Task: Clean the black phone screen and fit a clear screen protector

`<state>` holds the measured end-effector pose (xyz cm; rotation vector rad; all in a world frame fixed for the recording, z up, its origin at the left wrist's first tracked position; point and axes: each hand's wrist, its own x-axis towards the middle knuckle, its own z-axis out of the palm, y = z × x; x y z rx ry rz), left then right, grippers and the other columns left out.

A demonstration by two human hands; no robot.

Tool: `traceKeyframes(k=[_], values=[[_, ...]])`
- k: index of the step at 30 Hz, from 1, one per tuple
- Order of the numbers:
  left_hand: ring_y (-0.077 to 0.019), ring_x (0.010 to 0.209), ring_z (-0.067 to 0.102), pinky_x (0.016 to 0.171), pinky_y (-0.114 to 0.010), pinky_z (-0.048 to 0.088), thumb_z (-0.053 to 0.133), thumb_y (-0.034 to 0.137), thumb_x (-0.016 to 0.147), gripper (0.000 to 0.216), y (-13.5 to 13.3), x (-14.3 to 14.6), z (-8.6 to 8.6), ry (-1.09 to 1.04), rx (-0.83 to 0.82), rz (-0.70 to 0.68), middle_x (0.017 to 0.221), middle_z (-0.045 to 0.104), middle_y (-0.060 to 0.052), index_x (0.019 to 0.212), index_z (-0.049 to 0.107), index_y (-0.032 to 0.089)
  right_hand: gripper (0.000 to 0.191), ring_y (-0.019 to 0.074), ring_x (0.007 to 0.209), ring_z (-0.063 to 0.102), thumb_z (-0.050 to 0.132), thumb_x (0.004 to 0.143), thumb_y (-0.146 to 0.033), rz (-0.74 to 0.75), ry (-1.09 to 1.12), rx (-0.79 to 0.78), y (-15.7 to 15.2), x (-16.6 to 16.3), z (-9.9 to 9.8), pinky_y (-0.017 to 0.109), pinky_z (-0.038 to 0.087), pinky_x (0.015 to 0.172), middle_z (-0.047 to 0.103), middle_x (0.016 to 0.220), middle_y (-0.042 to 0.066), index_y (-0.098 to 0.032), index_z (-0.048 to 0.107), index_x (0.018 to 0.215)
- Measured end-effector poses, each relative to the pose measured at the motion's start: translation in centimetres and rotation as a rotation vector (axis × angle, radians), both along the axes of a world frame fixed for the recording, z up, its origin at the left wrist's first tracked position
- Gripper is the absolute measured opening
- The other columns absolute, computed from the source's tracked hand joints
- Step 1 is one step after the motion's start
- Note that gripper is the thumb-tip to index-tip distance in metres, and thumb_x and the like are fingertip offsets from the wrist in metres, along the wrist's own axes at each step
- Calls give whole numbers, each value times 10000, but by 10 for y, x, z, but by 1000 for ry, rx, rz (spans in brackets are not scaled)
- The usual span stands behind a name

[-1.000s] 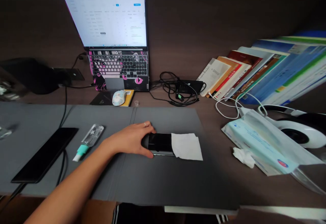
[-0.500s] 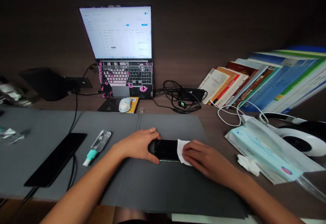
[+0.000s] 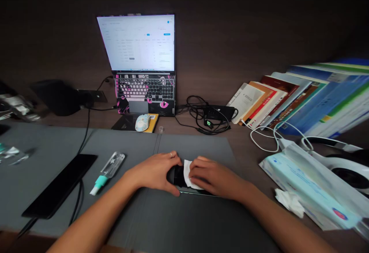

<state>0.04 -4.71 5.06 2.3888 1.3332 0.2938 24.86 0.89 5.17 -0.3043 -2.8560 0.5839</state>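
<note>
A phone (image 3: 179, 177) lies flat on the dark grey desk mat (image 3: 161, 214), its black screen facing up. My left hand (image 3: 158, 172) grips its left end, thumb on the near edge and fingers on the far edge. My right hand (image 3: 211, 176) presses a folded white tissue (image 3: 188, 174) onto the screen, fingers bunched over it. The right part of the phone is hidden under that hand. Left of my left forearm lie a clear spray bottle (image 3: 112, 164) with a teal neck and a larger black tablet-like device (image 3: 62, 186) with a cable.
Behind the mat stand an open laptop (image 3: 144, 91), a mouse (image 3: 142, 123) on a notebook and a tangle of black cables (image 3: 198, 111). Rightward are leaning books (image 3: 302, 95), a tissue pack (image 3: 311, 187), a crumpled tissue (image 3: 290, 202) and white headphones (image 3: 348, 168).
My right hand has slid the tissue leftward along the phone screen, closer to my left hand. My left hand keeps its hold. The camera view has tilted slightly up.
</note>
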Motion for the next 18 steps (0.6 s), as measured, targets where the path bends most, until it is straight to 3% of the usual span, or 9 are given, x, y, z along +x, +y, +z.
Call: traceKeyframes(k=[5,11,16,18], values=[[-274,910,621,776,-360,482,829,617,669,593,0,1,0,-1,-20,3,1026,585,-50,1062,638,215,343,251,1070,554,576,1005,-449,69,-21,117,-13,1,1,401,449,948,666,1235,107,-167,657,1183],[-306,1024,611,864,-402,481,850,595,657,686,0,0,-3,-8,-33,8,1133,583,-70,1183,608,227,301,214,949,584,498,1049,-372,-25,-24,88,-8,-1,1,350,477,861,699,1040,87,-154,705,1055],[-273,922,609,799,-386,489,834,632,655,606,0,2,-4,6,-35,1,1016,583,-46,1036,623,210,497,261,1157,549,608,965,-534,58,-18,147,-12,-10,-5,416,459,1000,637,1272,143,-150,614,1281],[-274,925,611,807,-391,491,827,645,657,610,0,2,-4,5,-28,1,1024,584,-47,1038,622,216,469,262,1166,551,609,971,-515,30,-33,146,-14,-12,-5,417,467,994,643,1265,136,-158,616,1274]])
